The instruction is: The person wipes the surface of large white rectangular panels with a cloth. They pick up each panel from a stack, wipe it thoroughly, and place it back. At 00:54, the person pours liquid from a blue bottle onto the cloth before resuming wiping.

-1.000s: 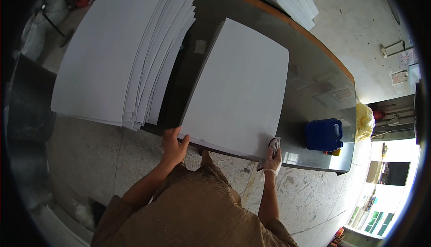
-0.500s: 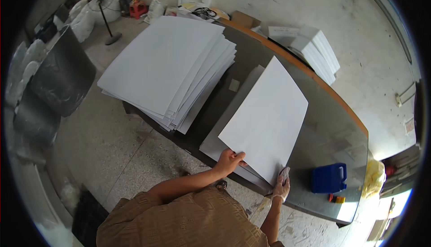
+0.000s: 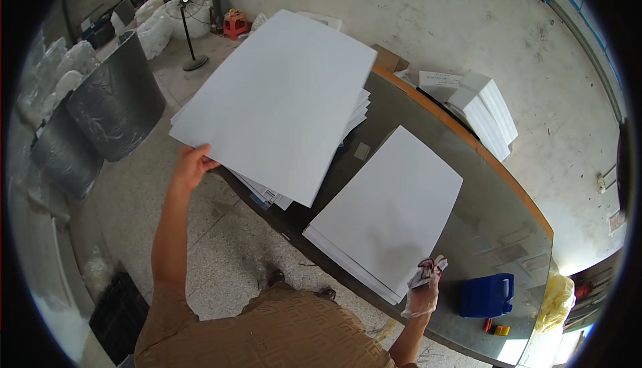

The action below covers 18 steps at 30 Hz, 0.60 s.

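My left hand (image 3: 194,165) pinches the near-left edge of a large white sheet (image 3: 281,100), thumb on top. That sheet is raised at an angle above the left stack of sheets (image 3: 358,112), whose edges show under it. At the right, my right hand (image 3: 422,294), in a thin clear glove, is closed around a crumpled, stained rag (image 3: 428,271). It is beside the near-right corner of the right stack of white sheets (image 3: 394,214). Part of the left stack is hidden beneath the sheet.
Both stacks lie on a dark glass-topped table (image 3: 498,207) with an orange-brown far edge. A blue jug (image 3: 487,296) stands at its right end, near a small yellow and black thing (image 3: 501,330). White foam blocks (image 3: 485,110) lean by the wall. A standing fan (image 3: 189,27) is at the far left.
My left hand has moved from the right stack to the left stack and grips a sheet there. The sheet raised earlier now lies flat on the right stack. My right hand still holds the rag.
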{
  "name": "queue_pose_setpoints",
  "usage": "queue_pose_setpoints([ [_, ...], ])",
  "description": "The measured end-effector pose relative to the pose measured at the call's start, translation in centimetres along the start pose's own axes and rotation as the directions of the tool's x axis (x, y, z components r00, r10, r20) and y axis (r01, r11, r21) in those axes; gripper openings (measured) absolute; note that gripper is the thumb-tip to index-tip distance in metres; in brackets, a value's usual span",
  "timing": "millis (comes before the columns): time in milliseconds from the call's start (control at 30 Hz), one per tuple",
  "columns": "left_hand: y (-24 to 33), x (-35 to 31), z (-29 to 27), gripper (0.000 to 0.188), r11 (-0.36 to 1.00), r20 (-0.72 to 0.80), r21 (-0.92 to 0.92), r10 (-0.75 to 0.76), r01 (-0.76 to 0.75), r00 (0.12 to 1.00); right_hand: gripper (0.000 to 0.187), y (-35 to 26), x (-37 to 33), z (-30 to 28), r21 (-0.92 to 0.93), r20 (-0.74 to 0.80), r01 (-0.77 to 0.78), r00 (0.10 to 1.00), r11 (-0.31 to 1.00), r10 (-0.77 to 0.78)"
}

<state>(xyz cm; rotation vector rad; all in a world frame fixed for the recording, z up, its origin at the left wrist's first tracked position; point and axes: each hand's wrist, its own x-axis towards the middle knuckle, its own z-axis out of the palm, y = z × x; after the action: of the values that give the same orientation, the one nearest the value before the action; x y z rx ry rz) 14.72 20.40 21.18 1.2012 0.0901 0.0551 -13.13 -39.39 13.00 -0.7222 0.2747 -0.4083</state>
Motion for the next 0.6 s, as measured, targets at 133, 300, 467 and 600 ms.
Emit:
queue_pose_setpoints([
  [133,0.0,4.8,-7.5,0.032,0.986,-0.061,0.153,-0.059,0.068,0.996,0.061,2.4,3.0,-2.1,-0.116,0.068,-0.116,0.99,0.986,0.124],
  [300,-2.5,8.7,-14.1,0.038,0.92,-0.17,0.315,-0.187,0.233,0.968,0.074,4.3,5.8,3.2,-0.579,-0.049,0.036,0.996,0.814,-0.079],
  [467,-0.2,5.9,-10.0,0.039,0.759,-0.352,0.542,-0.185,0.361,0.918,0.074,6.3,8.0,8.1,-0.822,0.568,0.551,0.811,-0.144,-0.14],
  [600,-3.3,-0.1,-7.0,0.031,0.62,-0.245,0.763,0.54,-0.183,0.805,0.08,11.3,5.8,11.6,-0.678,0.343,0.494,0.867,-0.544,0.36],
])
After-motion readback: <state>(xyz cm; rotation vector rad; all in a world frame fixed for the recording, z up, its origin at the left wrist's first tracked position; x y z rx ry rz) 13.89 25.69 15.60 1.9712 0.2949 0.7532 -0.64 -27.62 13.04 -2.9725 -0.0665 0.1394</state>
